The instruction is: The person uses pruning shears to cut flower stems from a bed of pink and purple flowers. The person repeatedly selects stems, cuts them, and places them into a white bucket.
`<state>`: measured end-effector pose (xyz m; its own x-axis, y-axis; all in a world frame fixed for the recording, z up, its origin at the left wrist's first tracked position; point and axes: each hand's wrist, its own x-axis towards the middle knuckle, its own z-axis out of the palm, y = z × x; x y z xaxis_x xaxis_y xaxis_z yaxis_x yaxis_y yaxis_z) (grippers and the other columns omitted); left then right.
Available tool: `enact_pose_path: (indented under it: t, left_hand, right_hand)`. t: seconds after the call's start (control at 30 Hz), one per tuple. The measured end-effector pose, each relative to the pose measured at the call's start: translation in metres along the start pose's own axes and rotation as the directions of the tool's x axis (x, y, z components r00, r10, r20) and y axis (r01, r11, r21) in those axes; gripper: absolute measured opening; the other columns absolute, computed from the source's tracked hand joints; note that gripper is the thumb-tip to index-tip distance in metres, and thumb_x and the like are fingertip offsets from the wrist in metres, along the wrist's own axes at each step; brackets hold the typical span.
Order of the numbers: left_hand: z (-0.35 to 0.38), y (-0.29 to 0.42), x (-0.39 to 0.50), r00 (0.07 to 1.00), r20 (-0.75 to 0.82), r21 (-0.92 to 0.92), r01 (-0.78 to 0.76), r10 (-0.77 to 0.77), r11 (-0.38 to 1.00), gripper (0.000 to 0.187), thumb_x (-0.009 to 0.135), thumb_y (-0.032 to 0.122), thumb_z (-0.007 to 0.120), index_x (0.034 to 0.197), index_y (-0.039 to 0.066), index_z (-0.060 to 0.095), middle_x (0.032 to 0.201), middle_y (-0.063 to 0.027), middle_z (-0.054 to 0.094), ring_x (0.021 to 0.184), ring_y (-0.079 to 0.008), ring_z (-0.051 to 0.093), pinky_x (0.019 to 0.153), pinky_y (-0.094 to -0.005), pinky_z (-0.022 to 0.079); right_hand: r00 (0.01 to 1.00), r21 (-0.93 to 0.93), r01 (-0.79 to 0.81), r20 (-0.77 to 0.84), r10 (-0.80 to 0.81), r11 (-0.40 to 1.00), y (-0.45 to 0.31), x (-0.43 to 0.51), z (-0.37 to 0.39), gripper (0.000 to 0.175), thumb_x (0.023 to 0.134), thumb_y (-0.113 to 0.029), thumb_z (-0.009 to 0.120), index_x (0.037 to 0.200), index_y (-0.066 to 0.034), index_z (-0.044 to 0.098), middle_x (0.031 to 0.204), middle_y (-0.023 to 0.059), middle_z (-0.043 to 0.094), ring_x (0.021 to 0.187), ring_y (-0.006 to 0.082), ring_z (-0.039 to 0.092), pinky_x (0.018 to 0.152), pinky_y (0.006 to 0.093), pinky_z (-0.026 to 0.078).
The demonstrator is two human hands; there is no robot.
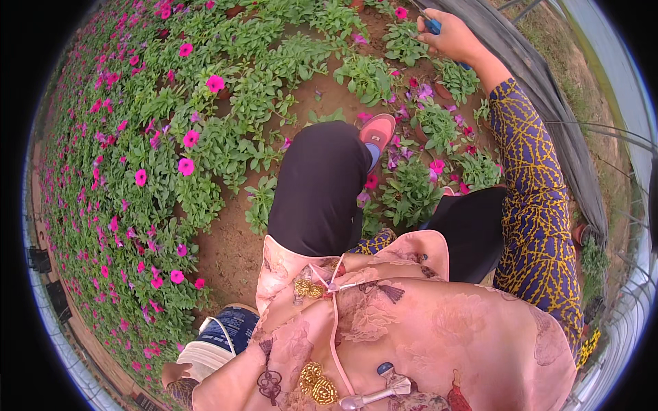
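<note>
My right hand (452,38) is closed around a blue-handled hand tool (433,26) at the upper right. The tool's dark narrow end runs toward the picture's top edge; its exact kind is hard to make out. Just below and left of that hand grows a leafy petunia plant (406,43). At the lower left, the fingers of my left hand (176,372) lie on the end of a white plastic bucket (203,357) with a blue printed side and a white bail handle. My pink clothing covers part of the bucket.
Magenta-flowered petunias (139,205) spread densely over the left side. Potted plants (437,126) and fallen blooms surround my pink shoe (378,129). Bare soil (226,257) shows between the rows. Dark sheeting (570,123) edges the bed at right, beside curved metal frame rods (601,128).
</note>
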<state>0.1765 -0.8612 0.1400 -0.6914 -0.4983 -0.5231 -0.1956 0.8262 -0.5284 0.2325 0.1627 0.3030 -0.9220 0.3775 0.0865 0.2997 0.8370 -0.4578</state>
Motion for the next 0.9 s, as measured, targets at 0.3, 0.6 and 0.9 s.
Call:
enact_pose_path:
  t: [0.3,0.6,0.9]
  left_hand:
    - [-0.347,0.324,-0.178,0.410,-0.681,-0.169,-0.894,0.607,0.414,0.027,0.083,0.016,0.068,0.104,-0.001,0.064,0.085,-0.0137,0.070,0.077,-0.0199,0.068,0.071,-0.0317,0.053]
    - [-0.369,0.703,-0.406,-0.145,-0.189,0.281,-0.956,0.971,-0.088,0.029,0.084,0.029,0.067,0.082,0.000,0.070,0.070,-0.0118,0.068,0.070,-0.0198,0.067,0.068,-0.0332,0.053]
    - [-0.283,0.920,-0.423,-0.174,-0.137,0.148,-0.977,0.975,-0.154,0.044,0.082,0.013,0.060,0.125,0.017,0.061,0.107,-0.0188,0.066,0.101,-0.0310,0.063,0.090,-0.0363,0.049]
  right_hand:
    - [0.967,0.328,-0.235,0.178,0.185,0.915,0.074,-0.163,-0.020,0.017,0.079,0.008,0.056,0.087,-0.0059,0.052,0.076,-0.0004,0.055,0.065,0.0103,0.057,0.057,0.0255,0.048]
    - [0.847,0.263,-0.498,0.351,0.399,0.826,0.119,-0.273,0.017,0.021,0.077,-0.012,0.072,0.087,-0.0051,0.055,0.069,0.0085,0.061,0.062,0.0216,0.062,0.060,0.0355,0.049]
    - [0.839,0.079,-0.330,0.482,0.254,0.941,0.154,-0.228,-0.017,0.027,0.078,-0.026,0.072,0.092,-0.0085,0.057,0.079,0.0128,0.064,0.078,0.0371,0.063,0.067,0.0460,0.049]
